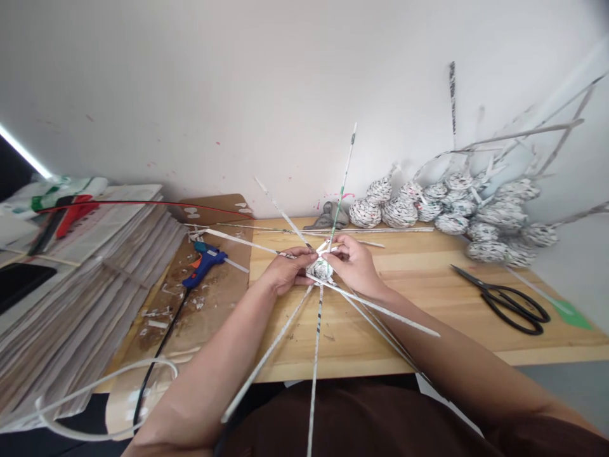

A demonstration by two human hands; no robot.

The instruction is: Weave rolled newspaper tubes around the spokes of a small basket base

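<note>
Dark-brown fabric clothing point(361, 422) lies nearest; over the pale wooden counter point(419, 273), left hand point(284, 270) and right hand point(356, 263) pinch a small white woven-paper piece point(318, 271) between nearly closed fingers: likely light, crushable, best held by its woven body.

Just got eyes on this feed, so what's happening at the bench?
A person is working with both hands on a small woven piece of paper strands. The left hand and the right hand grip it from either side, and long loose strands fan out from the woven piece. Finished-looking woven shapes sit to the right by the wall. The scissors and glue gun lie on the worktop, out of the hands.
</note>
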